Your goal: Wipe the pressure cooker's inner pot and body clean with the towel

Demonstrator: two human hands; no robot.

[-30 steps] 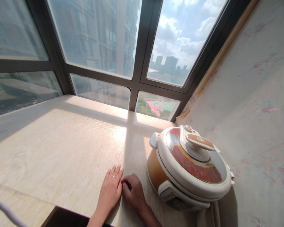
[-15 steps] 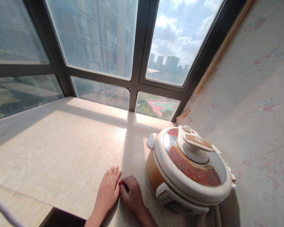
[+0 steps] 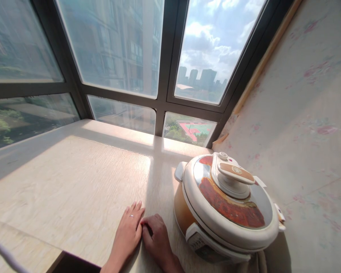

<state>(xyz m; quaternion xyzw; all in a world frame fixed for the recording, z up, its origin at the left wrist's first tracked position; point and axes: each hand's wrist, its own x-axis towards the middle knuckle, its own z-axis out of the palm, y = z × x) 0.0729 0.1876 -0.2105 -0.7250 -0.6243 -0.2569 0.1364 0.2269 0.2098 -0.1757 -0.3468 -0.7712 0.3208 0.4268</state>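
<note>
My left hand (image 3: 128, 231) lies flat, palm down, on the pale wood-grain surface (image 3: 102, 178), with its fingers stretched out and a ring on one of them. Close against it on the right rests my right hand (image 3: 157, 237), its fingers curled into a loose fist. The thumb and bent forefinger leave a small dark gap, and nothing shows in it. A cream and tan electric pressure cooker (image 3: 230, 201), lid on, stands to the right of my right hand, apart from it. Its control panel (image 3: 206, 244) faces toward me.
Dark-framed windows (image 3: 161, 100) border the surface at the back and left. A flowered papered wall (image 3: 315, 132) rises on the right. At lower left are a grey cord (image 3: 5, 256) and a dark opening (image 3: 74, 263). Cloth (image 3: 261, 261) lies by the cooker.
The view has shifted very slightly, so that hands and cooker sit a little lower in the picture. Both hands keep the same pose beside each other.
</note>
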